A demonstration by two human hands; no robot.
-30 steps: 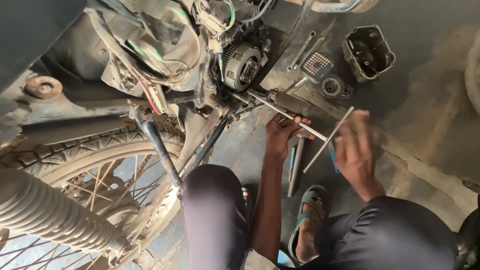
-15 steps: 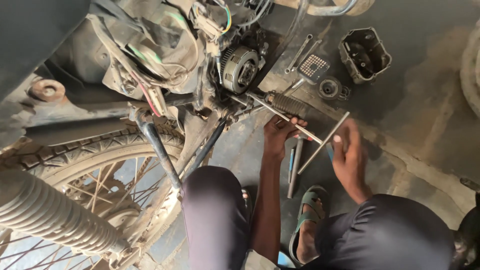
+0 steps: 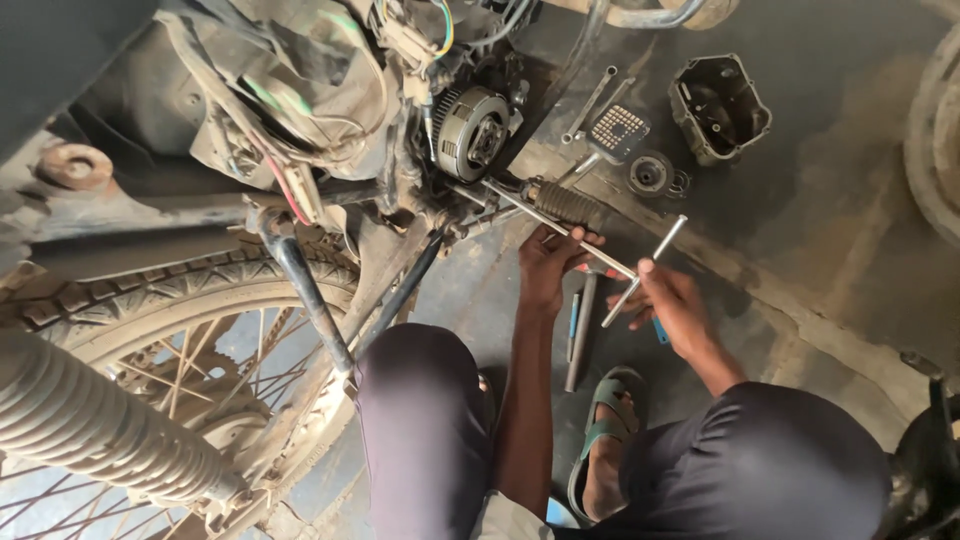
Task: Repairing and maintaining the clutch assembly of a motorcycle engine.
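Note:
My left hand [image 3: 553,262] is wrapped around the long steel shaft of a T-handle wrench [image 3: 560,228]. The shaft runs up-left to the lower side of a motorcycle engine [image 3: 455,205]. My right hand [image 3: 675,308] grips the wrench's crossbar [image 3: 655,258] near its middle, and the bar slants from upper right to lower left. A round ribbed clutch assembly [image 3: 470,130] sits exposed on the engine just above the wrench tip. A black rubber footpeg [image 3: 572,206] lies just beyond my left fingers.
On the oily floor lie a removed engine cover [image 3: 720,105], a mesh strainer [image 3: 620,130], a small round part [image 3: 650,172], a bar tool [image 3: 582,335] and a blue-handled tool [image 3: 572,318]. The rear tyre [image 3: 150,300] and shock spring [image 3: 90,430] fill the left. My sandalled foot [image 3: 605,420] is below.
My right hand and the crossbar have shifted slightly left and the bar has turned a little. My left hand stays on the shaft.

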